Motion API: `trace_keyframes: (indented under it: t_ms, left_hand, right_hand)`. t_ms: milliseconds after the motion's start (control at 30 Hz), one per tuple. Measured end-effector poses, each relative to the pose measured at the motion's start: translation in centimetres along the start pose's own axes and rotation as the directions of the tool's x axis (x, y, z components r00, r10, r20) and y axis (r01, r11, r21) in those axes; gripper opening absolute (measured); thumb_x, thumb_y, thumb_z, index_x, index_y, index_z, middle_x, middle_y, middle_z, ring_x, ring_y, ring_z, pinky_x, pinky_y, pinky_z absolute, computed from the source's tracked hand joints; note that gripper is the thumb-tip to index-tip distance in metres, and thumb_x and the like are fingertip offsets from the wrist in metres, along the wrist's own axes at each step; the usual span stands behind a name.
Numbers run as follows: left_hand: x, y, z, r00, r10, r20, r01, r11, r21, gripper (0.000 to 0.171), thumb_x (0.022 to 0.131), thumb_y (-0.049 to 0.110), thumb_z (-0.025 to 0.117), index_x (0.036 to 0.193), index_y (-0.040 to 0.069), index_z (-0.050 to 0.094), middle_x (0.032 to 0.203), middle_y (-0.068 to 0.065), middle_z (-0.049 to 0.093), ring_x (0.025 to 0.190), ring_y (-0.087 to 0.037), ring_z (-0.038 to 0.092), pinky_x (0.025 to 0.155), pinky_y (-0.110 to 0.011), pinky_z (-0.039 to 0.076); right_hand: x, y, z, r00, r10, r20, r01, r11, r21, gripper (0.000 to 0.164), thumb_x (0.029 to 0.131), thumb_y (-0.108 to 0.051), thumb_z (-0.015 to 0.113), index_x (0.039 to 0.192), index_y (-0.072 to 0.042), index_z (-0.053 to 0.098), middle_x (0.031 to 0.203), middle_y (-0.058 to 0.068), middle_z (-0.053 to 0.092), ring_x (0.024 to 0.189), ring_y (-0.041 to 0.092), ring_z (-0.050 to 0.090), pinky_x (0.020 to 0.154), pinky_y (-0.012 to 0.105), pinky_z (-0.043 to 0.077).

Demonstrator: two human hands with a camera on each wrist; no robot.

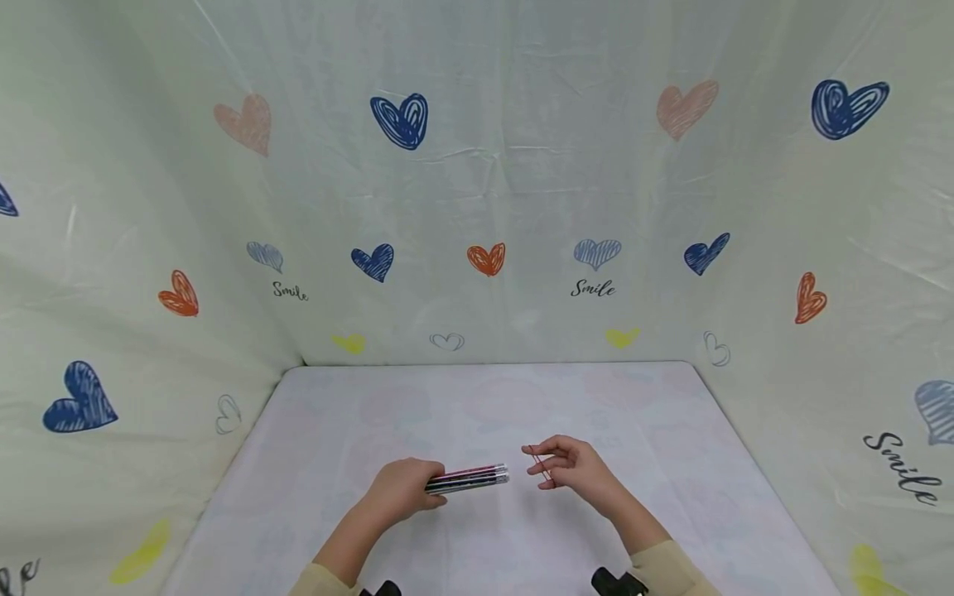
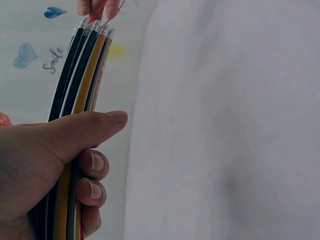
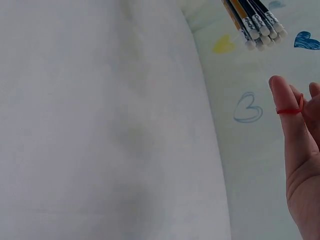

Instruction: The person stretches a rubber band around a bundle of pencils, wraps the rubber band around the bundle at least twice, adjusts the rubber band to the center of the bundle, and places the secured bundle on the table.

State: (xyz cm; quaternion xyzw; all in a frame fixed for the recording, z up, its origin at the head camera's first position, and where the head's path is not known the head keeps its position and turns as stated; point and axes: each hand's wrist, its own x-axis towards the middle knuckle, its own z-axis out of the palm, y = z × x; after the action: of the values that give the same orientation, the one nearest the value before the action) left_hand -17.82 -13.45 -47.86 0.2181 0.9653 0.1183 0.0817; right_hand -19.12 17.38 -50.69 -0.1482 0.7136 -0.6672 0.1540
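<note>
My left hand [image 1: 406,488] grips a bundle of pencils [image 1: 477,478] above the table, thumb across one side and fingers curled round the other. Dark, yellow and reddish barrels show, with white erasers in silvery ferrules pointing toward the right hand. A little to the right of those eraser ends is my right hand [image 1: 574,468], thumb and fingers spread apart. A thin red rubber band [image 3: 289,111] is looped round its thumb and stretched across to the fingers. In the head view the band stands just off the pencil ends.
A white-covered table [image 1: 358,406] lies beneath both hands. Pale curtains [image 1: 462,182] printed with hearts and "Smile" hang behind it and at both sides. Black wrist devices [image 1: 619,582] show at the bottom, near the beige sleeves [image 1: 674,571].
</note>
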Motion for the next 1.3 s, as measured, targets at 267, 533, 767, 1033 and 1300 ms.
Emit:
trace_keyframes:
  t_ms: [267, 533, 767, 1033, 1300]
  left_hand:
    - [0.0, 0.1, -0.4, 1.000, 0.001, -0.019, -0.001, 1.000, -0.008, 0.022, 0.076, 0.026, 0.084, 0.079, 0.021, 0.063, 0.066, 0.015, 0.053, 0.058, -0.006, 0.045, 0.057, -0.030, 0.040]
    - [0.4, 0.2, -0.6, 1.000, -0.024, -0.015, 0.024, 1.000, -0.012, 0.021, 0.076, 0.026, 0.084, 0.080, 0.021, 0.064, 0.066, 0.015, 0.053, 0.059, -0.007, 0.046, 0.058, -0.030, 0.041]
    - [0.5, 0.7, -1.0, 0.999, 0.009, -0.034, -0.009, 1.000, -0.002, 0.022, 0.077, 0.027, 0.084, 0.080, 0.022, 0.063, 0.066, 0.015, 0.052, 0.058, -0.007, 0.045, 0.057, -0.029, 0.039]
    - [0.8, 1.9, -1.1, 0.997, 0.060, -0.053, -0.058, 0.998, 0.037, 0.024, 0.076, 0.029, 0.083, 0.077, 0.022, 0.060, 0.064, 0.016, 0.050, 0.056, -0.006, 0.043, 0.055, -0.027, 0.038]
    - [1.1, 2.7, -0.9, 0.997, 0.062, -0.035, -0.061, 0.998, 0.017, 0.020, 0.078, 0.028, 0.083, 0.080, 0.021, 0.064, 0.064, 0.015, 0.052, 0.057, -0.006, 0.045, 0.056, -0.027, 0.040]
  right_hand:
    - [0.0, -0.4, 0.0, 0.997, -0.031, 0.070, 0.031, 1.000, 0.005, 0.021, 0.093, 0.010, 0.053, 0.111, 0.000, 0.055, 0.143, 0.014, 0.047, 0.108, 0.027, 0.064, 0.072, 0.041, 0.056]
    - [0.1, -0.8, 0.3, 1.000, -0.011, 0.023, 0.011, 1.000, 0.013, 0.021, 0.085, 0.000, 0.071, 0.098, 0.004, 0.055, 0.139, 0.018, 0.052, 0.099, 0.035, 0.066, 0.068, 0.042, 0.057]
    - [0.2, -1.3, 1.0, 0.992, -0.124, 0.017, 0.125, 0.991, -0.039, 0.034, 0.078, 0.000, 0.079, 0.109, 0.006, 0.067, 0.142, 0.020, 0.048, 0.109, 0.024, 0.063, 0.077, 0.039, 0.055]
    - [0.5, -1.6, 2.4, 0.980, -0.200, -0.006, 0.198, 0.973, -0.118, 0.037, 0.075, -0.005, 0.083, 0.108, 0.002, 0.068, 0.134, 0.017, 0.057, 0.106, 0.020, 0.063, 0.085, 0.031, 0.051]
    - [0.5, -1.6, 3.1, 0.974, -0.228, -0.009, 0.225, 0.964, -0.139, 0.035, 0.076, 0.000, 0.082, 0.109, -0.001, 0.070, 0.131, 0.018, 0.059, 0.112, 0.023, 0.060, 0.084, 0.026, 0.051]
